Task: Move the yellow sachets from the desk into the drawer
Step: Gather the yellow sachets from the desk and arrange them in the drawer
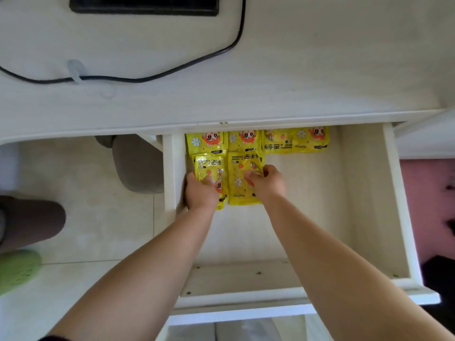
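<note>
Yellow hand-warmer sachets [295, 141] lie at the back of the drawer [364, 193], centre frame. The left hand [200, 193] presses the left sachet [209, 166] flat. The right hand [267, 179] pinches the middle sachet [242, 190]. Withdrawing carelessly could drag these slick packets askew.

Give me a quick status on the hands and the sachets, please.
Left hand resting on front-left sachet. Right hand pinching neighbouring sachet. Four more along drawer back. Nothing blocking.
</note>
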